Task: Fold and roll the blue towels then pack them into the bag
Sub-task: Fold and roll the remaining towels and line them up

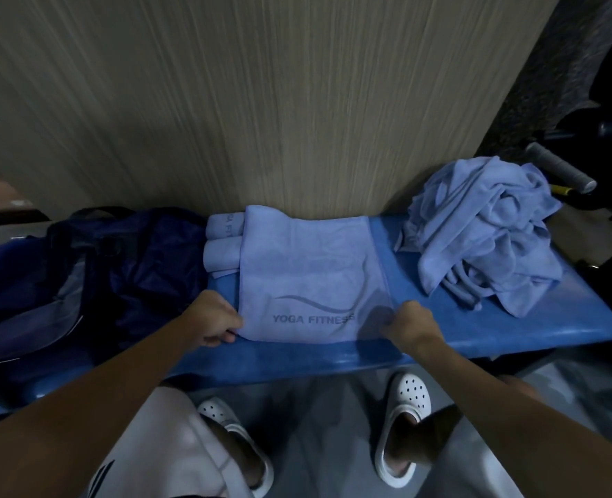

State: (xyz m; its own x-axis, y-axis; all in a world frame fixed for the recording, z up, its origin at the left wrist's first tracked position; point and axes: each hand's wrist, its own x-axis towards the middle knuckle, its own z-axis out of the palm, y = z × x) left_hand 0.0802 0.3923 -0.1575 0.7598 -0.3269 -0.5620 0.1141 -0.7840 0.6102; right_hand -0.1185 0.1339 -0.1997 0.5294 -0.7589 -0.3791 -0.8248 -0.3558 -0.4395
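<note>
— Where do we find the towel [308, 267]?
— Flat on the bench [441, 318], between bag [92, 274] and loose pile [484, 228]; our left hand [213, 321] and right hand [410, 327] pinch its near corners, fingers curled.

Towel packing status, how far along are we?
Done: two rolled towels lie on the bench beside the bag, not yet packed. In hand: the left hand and right hand grip the near corners of a folded towel lying flat, not yet rolled. Left: the crumpled pile at the right, then packing everything.
</note>
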